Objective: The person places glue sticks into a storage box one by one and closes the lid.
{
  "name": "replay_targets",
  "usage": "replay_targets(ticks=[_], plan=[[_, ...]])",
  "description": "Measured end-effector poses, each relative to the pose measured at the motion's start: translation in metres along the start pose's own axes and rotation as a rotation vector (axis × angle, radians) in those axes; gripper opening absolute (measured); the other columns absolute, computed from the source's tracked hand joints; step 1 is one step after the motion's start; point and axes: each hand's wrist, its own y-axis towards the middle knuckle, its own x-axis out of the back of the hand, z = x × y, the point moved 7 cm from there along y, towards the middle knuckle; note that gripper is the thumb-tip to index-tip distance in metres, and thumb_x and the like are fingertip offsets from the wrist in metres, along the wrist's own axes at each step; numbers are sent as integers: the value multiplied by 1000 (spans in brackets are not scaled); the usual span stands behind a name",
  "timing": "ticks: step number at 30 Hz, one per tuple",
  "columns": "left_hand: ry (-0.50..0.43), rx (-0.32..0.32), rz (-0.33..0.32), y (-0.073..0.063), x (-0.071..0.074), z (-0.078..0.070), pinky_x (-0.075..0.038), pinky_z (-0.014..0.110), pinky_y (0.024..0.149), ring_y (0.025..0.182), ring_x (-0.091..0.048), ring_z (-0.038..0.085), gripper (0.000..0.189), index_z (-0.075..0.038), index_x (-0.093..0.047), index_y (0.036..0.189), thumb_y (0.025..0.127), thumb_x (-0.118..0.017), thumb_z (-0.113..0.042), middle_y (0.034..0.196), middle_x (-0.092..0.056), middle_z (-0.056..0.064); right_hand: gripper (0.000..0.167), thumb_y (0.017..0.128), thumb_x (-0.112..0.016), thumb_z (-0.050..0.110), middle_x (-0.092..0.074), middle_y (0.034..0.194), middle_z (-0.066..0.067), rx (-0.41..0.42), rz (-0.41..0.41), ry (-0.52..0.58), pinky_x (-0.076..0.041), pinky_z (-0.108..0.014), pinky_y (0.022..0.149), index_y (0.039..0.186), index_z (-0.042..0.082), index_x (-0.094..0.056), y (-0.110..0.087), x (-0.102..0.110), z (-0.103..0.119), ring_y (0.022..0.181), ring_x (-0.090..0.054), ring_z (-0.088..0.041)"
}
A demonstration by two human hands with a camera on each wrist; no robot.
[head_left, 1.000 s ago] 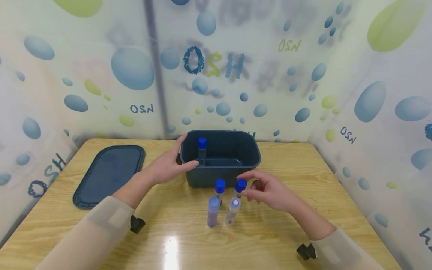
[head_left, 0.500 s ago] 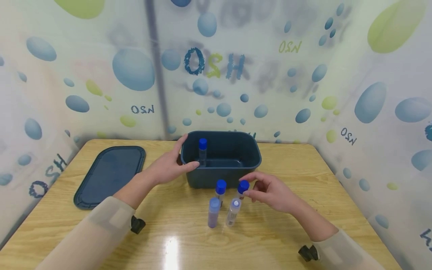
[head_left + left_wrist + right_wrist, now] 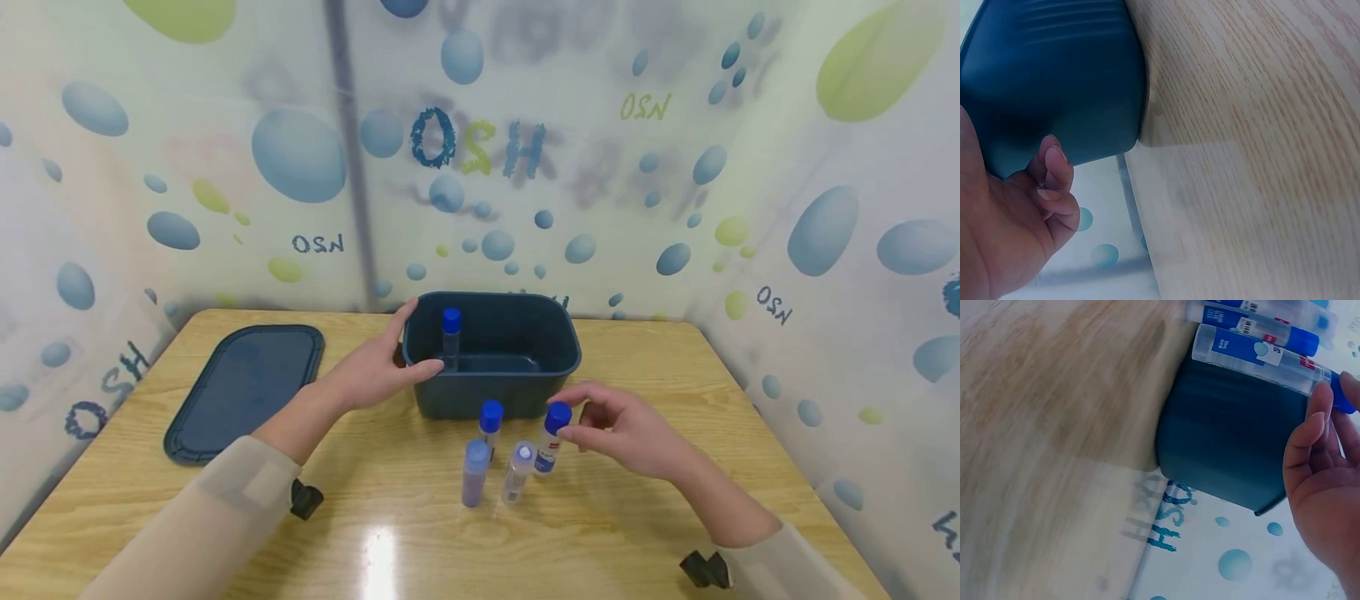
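Observation:
My left hand (image 3: 378,367) grips the left end of a dark blue plastic bin (image 3: 487,392), thumb over the front rim and index finger at the back corner. In the left wrist view its other fingers (image 3: 1060,169) curl beside the wall. A blue-capped glue bottle (image 3: 451,337) stands inside the bin. My right hand (image 3: 618,429) pinches the blue cap of another clear, labelled glue bottle (image 3: 547,457), slightly tilted before the bin's right front. Left of it stand a blue-capped bottle (image 3: 491,433), a lilac-capped one (image 3: 474,479) and a clear, pale-capped one (image 3: 516,479).
A dark blue lid (image 3: 243,392) lies flat on the wooden table (image 3: 360,533) to the left. Behind the table hangs a white backdrop (image 3: 495,200) with blue and green spots, and it also closes off both sides.
My right hand has moved to the right with the pinched glue bottle, away from the other bottles, so its label now shows. My left hand and the bin have stayed in place.

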Motion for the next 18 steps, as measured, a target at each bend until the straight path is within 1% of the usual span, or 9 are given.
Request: replay_targets(ticks=[4, 9, 15, 18], plan=[[5, 2, -1, 0, 0, 0, -48, 40, 65, 73, -62, 24, 117, -38, 11, 176, 97, -65, -78, 84, -67, 8, 30, 105, -77, 16, -71, 88, -2, 26, -22, -6, -52, -28, 60, 134, 16, -74, -5, 6, 7, 70, -63, -19], [-1, -5, -3, 0, 0, 0, -48, 40, 66, 74, -62, 24, 116, -38, 10, 177, 98, -65, -78, 83, -67, 8, 30, 104, -76, 13, -72, 90, -1, 56, -37, 6, -52, -29, 59, 134, 16, -74, -10, 12, 17, 71, -64, -19], [-4, -10, -3, 0, 0, -1, -47, 40, 65, 73, -61, 23, 116, -38, 11, 177, 98, -65, -76, 83, -66, 8, 30, 104, -76, 11, -70, 89, 2, 93, -57, -19, -51, -29, 58, 133, 18, -74, -13, 18, 27, 70, -63, -18], [-4, -11, -2, 0, 0, -1, -47, 40, 65, 73, -61, 23, 116, -38, 11, 176, 98, -65, -77, 82, -67, 7, 32, 104, -76, 8, -71, 90, 2, 127, -60, -20, -51, -29, 57, 134, 17, -73, -13, 22, 34, 69, -62, -18]])
